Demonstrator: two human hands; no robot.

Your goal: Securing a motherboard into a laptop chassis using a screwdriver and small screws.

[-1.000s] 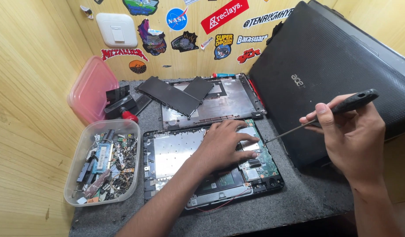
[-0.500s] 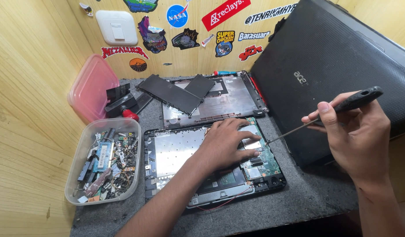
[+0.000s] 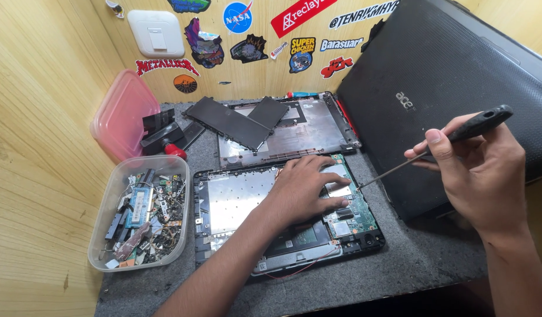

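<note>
An opened laptop base lies on the grey mat, its silver plate and green circuit board exposed. My left hand rests flat on the middle of it, fingers spread over the board. My right hand grips a black-handled screwdriver whose thin shaft slants down to the left, the tip meeting the base's right edge near the board. A removed bottom cover lies just behind the base, with two dark flat panels on it.
A clear tub of loose parts and small boards sits at the left. Behind it lean a pink lid and some black blocks. A black laptop lid leans at the right against the stickered wooden wall.
The view has shifted slightly; my right hand and the screwdriver sit a little lower. My left hand stays on the base.
</note>
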